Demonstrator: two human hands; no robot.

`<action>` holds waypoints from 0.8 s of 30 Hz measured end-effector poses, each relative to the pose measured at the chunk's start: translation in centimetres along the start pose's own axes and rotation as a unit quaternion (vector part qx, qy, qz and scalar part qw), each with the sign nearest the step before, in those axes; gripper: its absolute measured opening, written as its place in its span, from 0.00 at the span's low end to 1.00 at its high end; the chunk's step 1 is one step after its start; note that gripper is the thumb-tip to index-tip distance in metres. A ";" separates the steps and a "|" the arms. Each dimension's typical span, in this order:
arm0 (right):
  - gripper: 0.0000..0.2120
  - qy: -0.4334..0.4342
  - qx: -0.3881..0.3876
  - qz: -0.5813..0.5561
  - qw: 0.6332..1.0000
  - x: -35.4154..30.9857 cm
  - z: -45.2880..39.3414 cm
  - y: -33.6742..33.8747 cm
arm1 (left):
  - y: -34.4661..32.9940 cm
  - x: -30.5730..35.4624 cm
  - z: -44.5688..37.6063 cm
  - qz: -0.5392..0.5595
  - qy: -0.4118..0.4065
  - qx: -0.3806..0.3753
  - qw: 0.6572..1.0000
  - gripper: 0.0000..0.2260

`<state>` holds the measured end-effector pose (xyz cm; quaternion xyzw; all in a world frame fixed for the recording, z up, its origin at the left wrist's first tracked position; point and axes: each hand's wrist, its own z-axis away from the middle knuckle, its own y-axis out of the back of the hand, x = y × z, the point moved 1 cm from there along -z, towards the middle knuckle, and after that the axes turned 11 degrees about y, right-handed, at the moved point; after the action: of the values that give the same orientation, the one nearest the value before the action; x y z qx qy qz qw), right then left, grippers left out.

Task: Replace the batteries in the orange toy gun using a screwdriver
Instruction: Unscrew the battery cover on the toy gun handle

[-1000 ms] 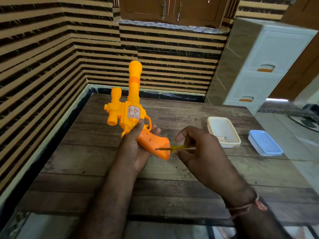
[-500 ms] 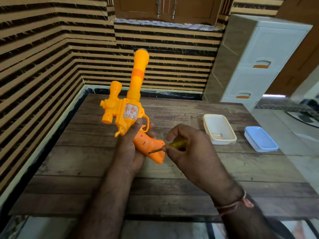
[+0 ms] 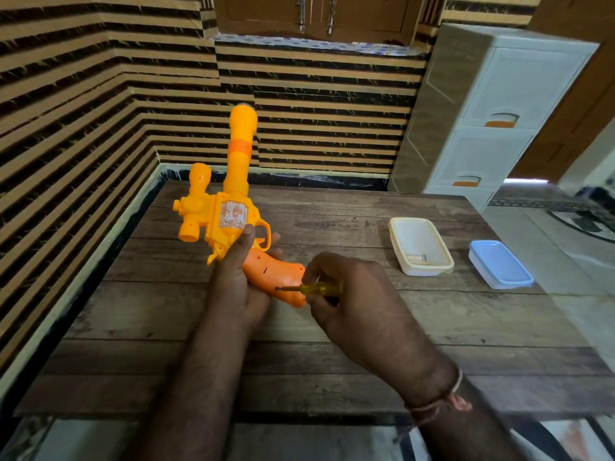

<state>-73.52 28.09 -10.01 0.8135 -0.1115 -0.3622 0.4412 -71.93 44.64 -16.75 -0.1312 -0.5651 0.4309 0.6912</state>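
Head camera: we look down at our two hands over a wooden table point(image 3: 332, 367). Our left hand point(image 3: 238, 287) is wrapped around the orange toy gun point(image 3: 229, 217), just where the yellow body meets the darker orange handle. The thumb lies up along the side of the gun, next to a shiny sticker. The gun is lifted off the table, and its long barrel points up and away from us. A small scope part sticks out on the gun's left side.

Our right hand point(image 3: 349, 294) pinches a screwdriver point(image 3: 309, 289) with a see-through yellow handle. The fingers are curled around it. The thin metal tip points left and touches the side of the orange handle, near its bottom end. The two hands are close, with the gun's handle between them.

Farther right on the table sits a cream box point(image 3: 420, 245) with no lid on it. Something small and shiny lies inside, but it is too little to tell what. Just beside that box is a blue lid point(image 3: 501, 264), lying flat.

Behind the table is a stripy wall point(image 3: 316, 104). A white drawer unit point(image 3: 482, 108) stands in the right corner.
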 end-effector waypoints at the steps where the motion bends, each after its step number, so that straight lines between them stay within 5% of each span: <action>1: 0.05 -0.003 0.002 -0.008 1.000 0.1 0.0 0.0 | 0.0 0.0 0.0 0.004 0.001 0.004 1.000 0.12; 6: 0.03 0.015 0.011 -0.010 1.000 -0.1 -0.2 -0.3 | -0.2 0.1 0.3 0.005 0.003 0.015 1.000 0.13; 13: 0.13 -0.021 0.029 -0.062 0.997 0.5 -0.2 -0.6 | -0.1 0.1 0.3 -0.016 -0.010 0.019 1.000 0.23; 20: 0.04 -0.028 0.039 -0.004 0.999 0.6 -0.1 -0.7 | -0.3 0.0 0.3 -0.004 -0.007 0.012 1.000 0.15; 24: 0.11 -0.021 0.033 -0.052 0.998 0.4 -0.1 -0.4 | -0.5 0.1 0.6 0.003 -0.005 0.015 1.000 0.15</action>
<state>-73.20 28.22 -10.49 0.8244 -0.0898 -0.3981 0.3922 -72.21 44.25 -16.19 -0.1206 -0.5616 0.4417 0.6892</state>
